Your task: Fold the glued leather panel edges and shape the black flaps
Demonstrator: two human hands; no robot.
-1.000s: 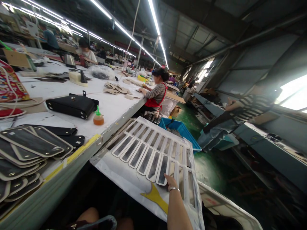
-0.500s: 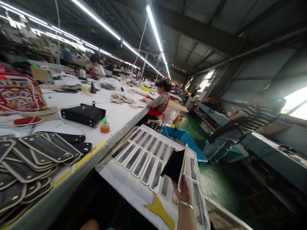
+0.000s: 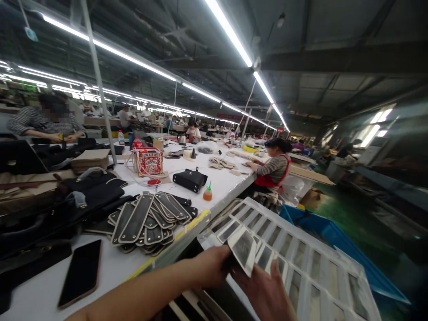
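Observation:
A black leather panel with pale edges (image 3: pixel 243 250) is held low in front of me, tilted over the left side of a white board (image 3: pixel 305 273). My left hand (image 3: pixel 214 266) is closed on the panel's left end, and its fingertips are partly hidden. My right hand (image 3: pixel 265 287) grips the panel's lower edge from the right, its thumb sticking up. Similar pale-edged panels (image 3: pixel 264 257) lie in rows on the board. On the table to the left is a heap of pale-edged black straps with metal studs (image 3: pixel 147 223).
A phone (image 3: pixel 81 273) lies on the white table near a pile of black bags (image 3: pixel 96 189). Farther off are a black bag (image 3: pixel 190 179), a glue bottle (image 3: pixel 207 192) and a red patterned box (image 3: pixel 149 162). A blue crate (image 3: pixel 354 249) stands right of the board. A co-worker (image 3: pixel 276 167) sits beyond.
My view has swung left. My right hand has brought the panel from the board's right part to its left side, and my left hand has come in and taken hold of it.

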